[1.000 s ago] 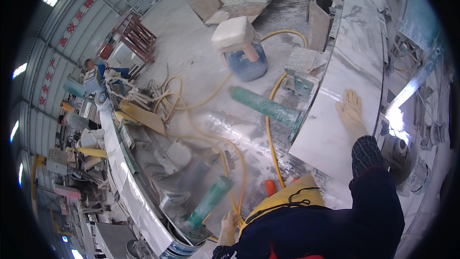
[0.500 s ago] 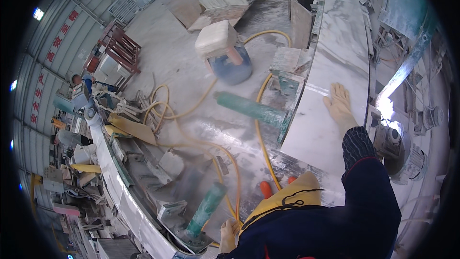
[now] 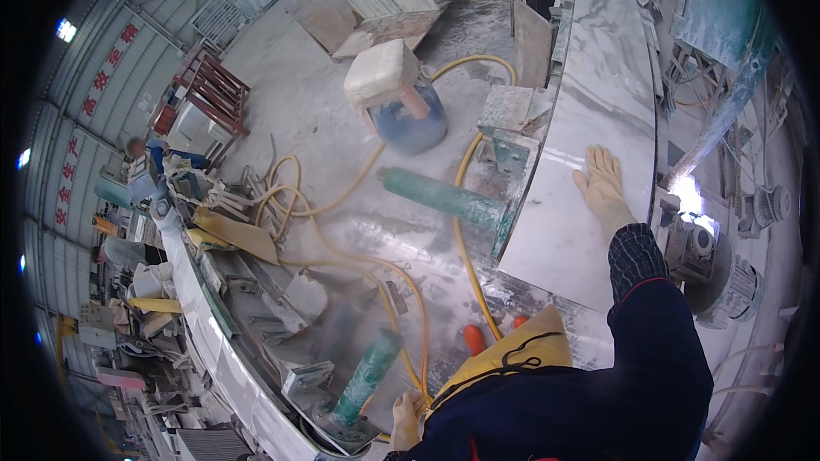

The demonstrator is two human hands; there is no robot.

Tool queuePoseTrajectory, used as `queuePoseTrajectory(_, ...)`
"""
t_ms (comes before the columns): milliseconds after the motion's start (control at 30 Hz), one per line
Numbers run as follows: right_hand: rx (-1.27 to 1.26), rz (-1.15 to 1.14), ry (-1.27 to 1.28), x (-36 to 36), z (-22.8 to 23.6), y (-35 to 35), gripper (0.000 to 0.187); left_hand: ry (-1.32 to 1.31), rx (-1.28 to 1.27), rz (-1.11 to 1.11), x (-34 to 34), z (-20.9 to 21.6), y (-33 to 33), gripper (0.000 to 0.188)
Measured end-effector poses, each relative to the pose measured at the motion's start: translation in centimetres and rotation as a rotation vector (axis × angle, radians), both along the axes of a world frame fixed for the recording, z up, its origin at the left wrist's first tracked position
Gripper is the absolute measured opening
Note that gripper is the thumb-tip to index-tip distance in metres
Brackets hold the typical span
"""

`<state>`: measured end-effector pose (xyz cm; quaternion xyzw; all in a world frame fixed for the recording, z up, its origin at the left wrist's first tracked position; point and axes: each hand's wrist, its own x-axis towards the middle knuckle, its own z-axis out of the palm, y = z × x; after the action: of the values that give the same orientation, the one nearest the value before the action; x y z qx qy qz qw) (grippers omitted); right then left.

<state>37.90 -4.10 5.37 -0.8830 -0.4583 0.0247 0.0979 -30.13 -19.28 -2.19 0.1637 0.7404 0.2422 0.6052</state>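
Note:
A long white marble slab with grey veins (image 3: 555, 230) lies along the machine bed at the right. Flat on its surface rests my right hand (image 3: 605, 192), in a cream rubber glove, with the fingers stretched out. Beside the yellow apron (image 3: 504, 358) at the bottom, my left hand (image 3: 407, 418) hangs low in a matching glove. Its fingers are partly covered by the apron, so I cannot make out whether it holds anything. A green roller (image 3: 367, 376) stands close to the left hand, and a yellow hose (image 3: 418, 324) passes next to it.
A second green roller (image 3: 444, 196) sticks out from the bed. On the dusty floor stands a blue container with a pale padded top (image 3: 384, 77). A motor (image 3: 692, 243) sits right of the slab. Another slab edge (image 3: 218, 358) runs along the left, with a co-worker (image 3: 158, 154) beyond.
The view has shifted very slightly. My right hand stays flat on the slab, and my left hand keeps its place beside the apron.

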Motion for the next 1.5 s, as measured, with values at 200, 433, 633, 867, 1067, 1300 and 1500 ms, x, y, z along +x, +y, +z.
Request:
queuePoseTrajectory(200, 0.1, 0.016, -0.085, 0.5, -1.0, 0.4, 0.072, 0.013, 0.051, 0.035, 1.4, 1.7, 0.3, 0.043)
queuePoseTrajectory(433, 0.086, 0.02, -0.088, 1.1, -0.7, 0.5, 0.07, -0.008, 0.101, 0.042, 1.0, 0.7, 0.7, 0.047)
queuePoseTrajectory(633, 0.119, 0.055, -0.107, 1.6, -0.8, 0.6, 0.068, -0.004, 0.14, 0.029, 0.8, -0.1, -0.2, 0.045)
queuePoseTrajectory(867, 0.076, 0.072, -0.117, 2.7, -1.5, 0.9, 0.067, 0.033, 0.106, 0.272, -1.4, 0.7, -5.2, 0.038)
queuePoseTrajectory(1067, -0.019, 0.058, -0.179, 4.3, -3.0, 1.4, 0.068, 0.119, -0.042, 0.566, -4.8, -1.8, -14.0, 0.034)
queuePoseTrajectory(1300, -0.155, 0.128, -0.281, 7.4, -4.0, 2.9, 0.071, 0.172, 0.037, 0.876, -9.2, -7.3, -23.9, 0.044)
queuePoseTrajectory(1500, -0.102, 0.173, -0.215, 4.7, -0.1, 5.7, 0.063, 0.189, 0.39, 1.068, -15.4, -7.9, -25.3, 0.059)
